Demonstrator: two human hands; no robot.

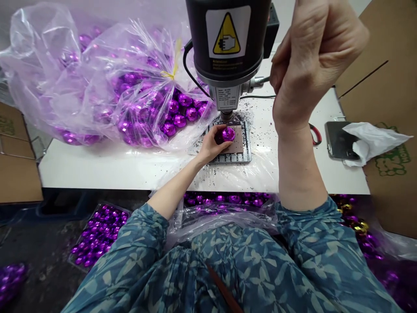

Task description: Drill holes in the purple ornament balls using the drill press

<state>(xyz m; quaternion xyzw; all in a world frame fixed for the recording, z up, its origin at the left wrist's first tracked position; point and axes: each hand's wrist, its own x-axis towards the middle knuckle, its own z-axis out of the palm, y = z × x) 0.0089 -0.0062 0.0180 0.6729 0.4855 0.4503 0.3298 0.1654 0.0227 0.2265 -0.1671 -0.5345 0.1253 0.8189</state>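
White table, dark floor, pale wall.

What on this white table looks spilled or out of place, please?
Dark crumbs lie scattered on the white table around the metal base of the machine, like spilled debris. At right, crumpled white tissue overlaps a dark phone, which looks untidy.

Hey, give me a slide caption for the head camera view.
Left hand holding a shiny purple ball at a black machine, right hand on its lever.

On the tabletop, left of the drill press, lies a bag of balls; right of it, a phone partly under a tissue; on its base, a board.
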